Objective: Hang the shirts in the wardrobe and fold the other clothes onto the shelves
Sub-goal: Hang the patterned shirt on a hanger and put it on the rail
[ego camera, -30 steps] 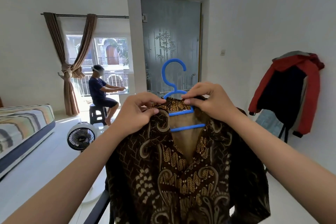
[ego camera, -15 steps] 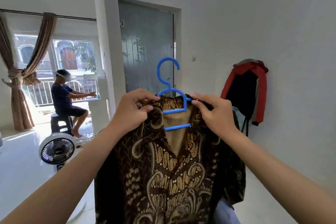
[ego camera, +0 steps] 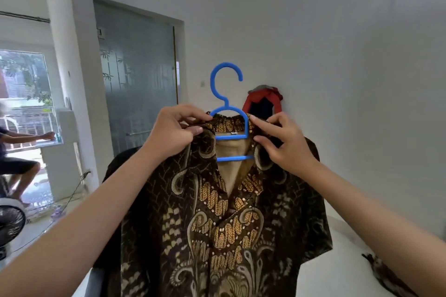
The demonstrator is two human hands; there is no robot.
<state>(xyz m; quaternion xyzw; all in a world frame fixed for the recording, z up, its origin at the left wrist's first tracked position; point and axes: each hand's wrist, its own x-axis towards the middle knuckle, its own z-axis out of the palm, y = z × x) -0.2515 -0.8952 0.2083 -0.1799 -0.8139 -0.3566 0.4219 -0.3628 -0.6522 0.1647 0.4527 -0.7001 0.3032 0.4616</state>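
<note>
A dark brown batik shirt (ego camera: 217, 224) with gold patterns hangs on a blue plastic hanger (ego camera: 226, 101), held up in front of me at chest height. My left hand (ego camera: 173, 135) pinches the left side of the collar near the hanger's shoulder. My right hand (ego camera: 282, 142) pinches the right side of the collar, thumb and forefinger on the fabric. The hanger's hook stands free above both hands. No wardrobe is in view.
A frosted glass door (ego camera: 137, 79) stands behind on the left. A red and dark jacket (ego camera: 263, 101) hangs on the white wall behind the hanger. A person sits at far left by the window (ego camera: 17, 164). A floor fan (ego camera: 9, 224) is at the lower left. A patterned cloth (ego camera: 386, 275) lies lower right.
My view has swung to the right: the window, the seated person and the fan have slid toward the left edge. Both hands keep their hold on the collar, with the shirt raised slightly.
</note>
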